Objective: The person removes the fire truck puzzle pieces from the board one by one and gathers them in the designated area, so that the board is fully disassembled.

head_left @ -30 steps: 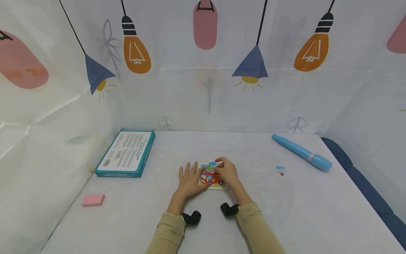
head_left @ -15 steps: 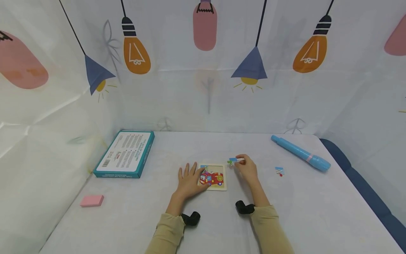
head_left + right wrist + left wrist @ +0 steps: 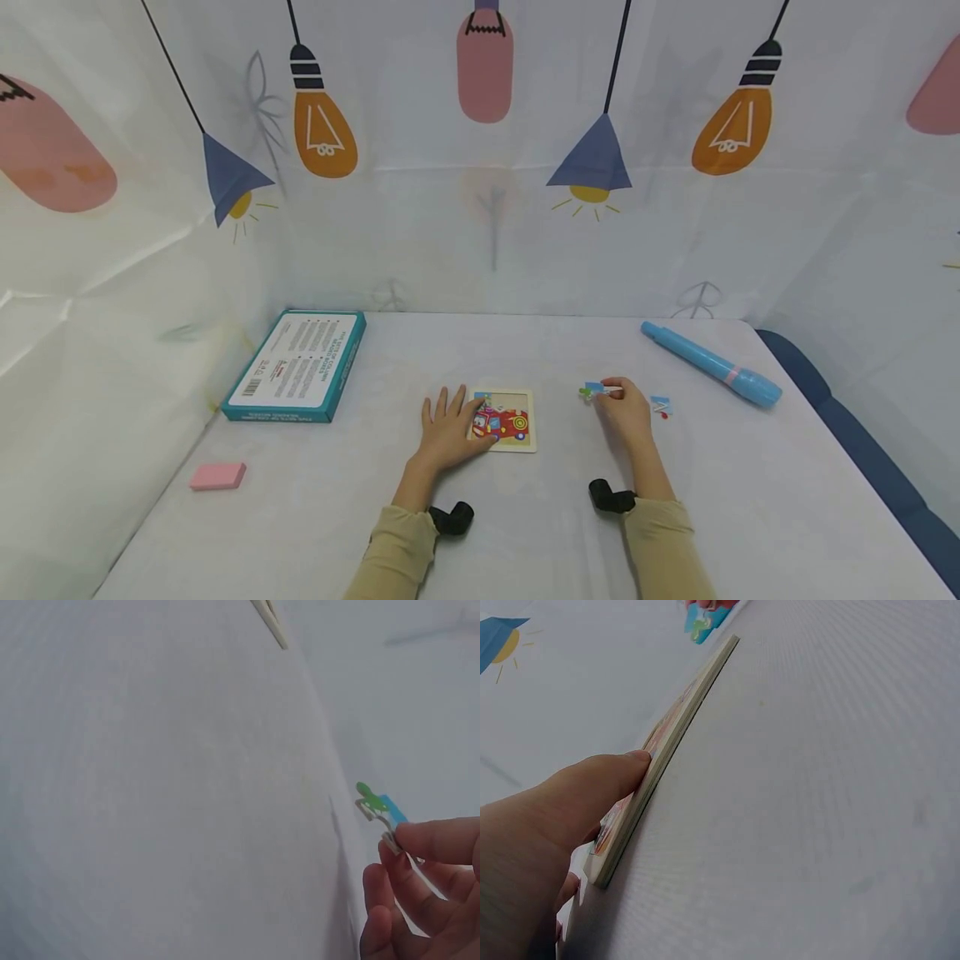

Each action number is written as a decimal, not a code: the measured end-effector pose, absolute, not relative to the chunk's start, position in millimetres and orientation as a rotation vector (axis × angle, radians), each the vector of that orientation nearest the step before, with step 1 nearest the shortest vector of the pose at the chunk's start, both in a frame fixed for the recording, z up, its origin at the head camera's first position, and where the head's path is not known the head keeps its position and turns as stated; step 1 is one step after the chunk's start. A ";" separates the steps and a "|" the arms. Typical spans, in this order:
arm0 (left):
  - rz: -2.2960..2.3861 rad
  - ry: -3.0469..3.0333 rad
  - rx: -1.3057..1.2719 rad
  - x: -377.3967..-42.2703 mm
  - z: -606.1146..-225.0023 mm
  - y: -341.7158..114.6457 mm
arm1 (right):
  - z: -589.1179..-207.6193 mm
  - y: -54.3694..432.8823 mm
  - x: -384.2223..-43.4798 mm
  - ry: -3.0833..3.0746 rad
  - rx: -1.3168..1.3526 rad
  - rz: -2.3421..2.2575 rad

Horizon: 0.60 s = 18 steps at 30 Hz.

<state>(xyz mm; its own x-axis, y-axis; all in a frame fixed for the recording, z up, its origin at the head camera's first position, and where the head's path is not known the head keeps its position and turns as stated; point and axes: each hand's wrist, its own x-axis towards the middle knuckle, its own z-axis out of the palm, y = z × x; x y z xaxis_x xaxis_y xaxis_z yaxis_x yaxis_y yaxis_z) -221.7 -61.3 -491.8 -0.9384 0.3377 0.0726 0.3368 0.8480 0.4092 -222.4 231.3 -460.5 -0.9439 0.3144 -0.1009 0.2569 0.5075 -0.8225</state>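
A small wooden jigsaw board [image 3: 533,422] with a red cartoon vehicle on it lies flat on the white table. My left hand [image 3: 447,433] rests at its left side, fingers spread, and the thumb [image 3: 615,776] presses on the board in the left wrist view. To the right, my right hand [image 3: 628,411] pinches a blue-and-green jigsaw piece [image 3: 592,388] between thumb and fingertips, seen edge-on as a thin piece [image 3: 373,799] in the right wrist view. Just right of that hand lies another jigsaw piece [image 3: 661,405], blue with a red spot. Bare backing shows in the board's upper part.
A teal-edged box [image 3: 300,358] lies at the back left, and a pink eraser-like block [image 3: 217,476] sits nearer on the left. Towards the back right lies a light-blue marker-shaped tube [image 3: 708,362]. White printed sheets hang behind and at the sides.
My right hand has lifted the blue-and-green jigsaw piece out of the board and carried it right, close to the loose piece. My left hand has stayed on the board.
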 end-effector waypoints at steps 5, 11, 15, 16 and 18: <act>0.667 3.017 0.555 -222.2 -491.9 -61.9 | -461.5 245.0 -215.3 -2.672 -0.534 1.413; 0.675 3.008 0.556 -222.1 -493.2 -62.2 | -462.7 258.3 -210.0 -2.668 -0.561 1.343; 0.679 3.005 0.556 -222.6 -494.1 -62.2 | -463.9 264.6 -208.7 -2.662 -0.580 1.308; 0.680 3.004 0.555 -222.7 -494.3 -62.2 | -464.4 266.2 -208.6 -2.658 -0.587 1.303; 0.685 3.003 0.556 -223.0 -494.5 -62.0 | -464.6 269.0 -208.2 -2.650 -0.601 1.296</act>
<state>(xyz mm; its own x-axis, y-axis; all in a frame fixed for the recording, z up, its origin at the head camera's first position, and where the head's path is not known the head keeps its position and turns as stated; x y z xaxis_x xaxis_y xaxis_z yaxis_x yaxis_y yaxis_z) -223.0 -62.0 -494.5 -0.9369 0.3431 0.0667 0.3381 0.8411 0.4221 -208.2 269.0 -464.6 -0.9120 0.4063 -0.0559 0.2935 0.5514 -0.7809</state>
